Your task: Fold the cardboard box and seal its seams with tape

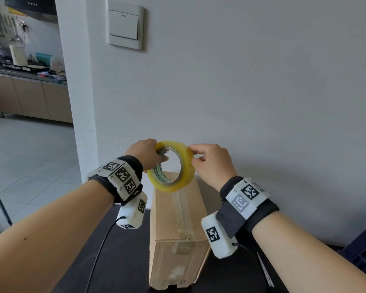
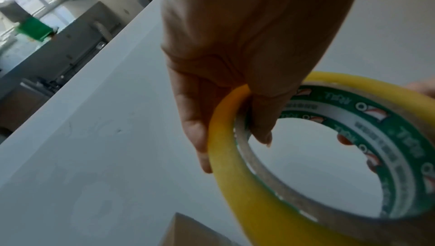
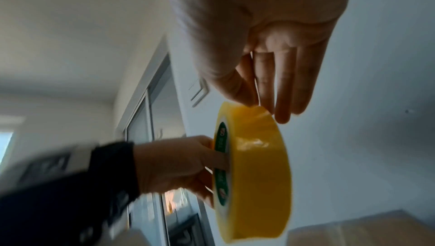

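Grey wall behind, dark surface (image 1: 125, 261) below: on it lies the cardboard box (image 1: 175, 240), long, closed, brown, a tape strip along its top seam; its far end is hidden behind the tape roll (image 1: 171, 166). That roll, yellow with a green printed core, hangs in the air above the box. The left hand (image 1: 145, 154) has its grip closed on the roll's rim, fingers through the core. The right hand (image 1: 211, 163) pinches the roll's outer edge; whether a loose end is lifted is hard to tell. Scissors (image 1: 266, 271) lie partly hidden by the right forearm.
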A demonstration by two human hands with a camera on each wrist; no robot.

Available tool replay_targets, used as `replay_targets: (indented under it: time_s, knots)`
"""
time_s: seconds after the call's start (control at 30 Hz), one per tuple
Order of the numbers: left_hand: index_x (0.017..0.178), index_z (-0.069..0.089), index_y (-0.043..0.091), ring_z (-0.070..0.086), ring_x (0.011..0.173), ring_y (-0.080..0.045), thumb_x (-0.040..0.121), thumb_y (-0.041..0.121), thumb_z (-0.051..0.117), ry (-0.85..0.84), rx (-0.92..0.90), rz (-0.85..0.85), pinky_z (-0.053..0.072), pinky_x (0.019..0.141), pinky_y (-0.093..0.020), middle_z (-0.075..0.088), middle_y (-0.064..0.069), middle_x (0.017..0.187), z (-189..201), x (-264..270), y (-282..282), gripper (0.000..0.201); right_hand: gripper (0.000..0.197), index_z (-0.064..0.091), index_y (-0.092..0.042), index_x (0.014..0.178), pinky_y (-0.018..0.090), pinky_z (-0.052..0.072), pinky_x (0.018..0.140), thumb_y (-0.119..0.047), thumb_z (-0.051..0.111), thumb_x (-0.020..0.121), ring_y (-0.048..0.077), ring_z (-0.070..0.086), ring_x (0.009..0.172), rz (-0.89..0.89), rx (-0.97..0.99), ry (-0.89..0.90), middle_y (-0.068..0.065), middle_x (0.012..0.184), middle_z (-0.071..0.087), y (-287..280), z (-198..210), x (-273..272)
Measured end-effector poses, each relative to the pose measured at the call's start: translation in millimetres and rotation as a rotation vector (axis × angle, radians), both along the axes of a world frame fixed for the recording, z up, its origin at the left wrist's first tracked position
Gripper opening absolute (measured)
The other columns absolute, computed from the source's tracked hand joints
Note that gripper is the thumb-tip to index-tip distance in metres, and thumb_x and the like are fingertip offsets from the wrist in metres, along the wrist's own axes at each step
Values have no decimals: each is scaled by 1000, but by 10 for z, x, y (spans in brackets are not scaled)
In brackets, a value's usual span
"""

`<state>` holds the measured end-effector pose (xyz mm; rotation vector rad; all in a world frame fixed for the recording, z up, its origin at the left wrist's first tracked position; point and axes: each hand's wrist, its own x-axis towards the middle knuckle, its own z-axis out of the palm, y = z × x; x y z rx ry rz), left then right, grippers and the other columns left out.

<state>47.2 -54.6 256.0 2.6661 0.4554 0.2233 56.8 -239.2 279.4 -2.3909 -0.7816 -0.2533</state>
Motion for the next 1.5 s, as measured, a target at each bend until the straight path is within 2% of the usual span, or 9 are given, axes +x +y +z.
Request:
replay_targets:
  time_s: [0.17,0.3,0.43,0.5,0.63,0.77,0.93,1.3,1.5]
  knots:
    - [88,53,14,63,79,-26,87,42,60,-59,-63,-2,54,75,-38,63,-5,86,-40,-22,22,29,24,74,-17,103,33,53,91,-11,61,84,13,69,91,22,128,-30,0,97,75,-3,-31,7]
    - [88,49,16,56,83,-25,88,41,58,-105,99,-15,40,67,-31,59,-3,85,-65,-74,-2,26,17,74,-20,89,32,53,79,-17,58,84,20,66,84,3,-194,-198,-3,86,73,-21,18,-51]
    - [100,54,15,55,81,-24,90,42,55,-137,218,-69,38,66,-30,65,-5,93,-93,-103,-45,29,10,68,-23,81,25,40,69,-17,60,81,13,53,85,27,-378,-241,-8,83,65,-52,101,-62]
    - [102,55,15,54,80,-24,90,43,54,-154,218,-73,39,67,-29,66,-5,94,-95,-122,-61,31,12,67,-22,81,25,38,69,-12,60,80,11,49,86,42,-336,-238,-10,79,59,-56,93,-66]
    - [104,55,14,54,81,-24,91,43,54,-179,230,-80,39,67,-29,65,-6,94,-59,-164,-88,32,22,61,-20,90,26,42,67,-2,56,78,14,53,81,65,-259,-287,-7,76,64,-35,77,-74]
    - [103,56,15,56,80,-23,90,42,54,-173,222,-83,40,66,-30,65,-5,93,-45,-207,-86,31,27,56,-21,99,29,50,73,-3,57,80,15,58,78,98,-293,-259,-7,74,66,-20,85,-84]
    - [102,56,14,59,82,-24,91,42,53,-169,226,-89,38,65,-29,65,-5,91,-47,-244,-93,30,36,46,-21,107,31,48,72,-1,55,78,16,55,77,142,-304,-229,-2,75,62,-5,86,-155]
    - [96,56,16,58,80,-23,90,40,54,-122,142,-83,45,68,-30,65,-3,90,-109,-230,-70,25,35,43,-22,100,34,51,77,-2,58,76,19,57,75,199,-192,-61,4,74,63,-8,67,-246]
    - [89,53,17,58,82,-24,88,39,58,-84,9,-87,44,68,-31,62,-3,89,-121,-202,-59,22,27,56,-23,95,17,44,67,-5,62,75,12,56,70,154,1,11,-3,69,60,-58,46,-184]
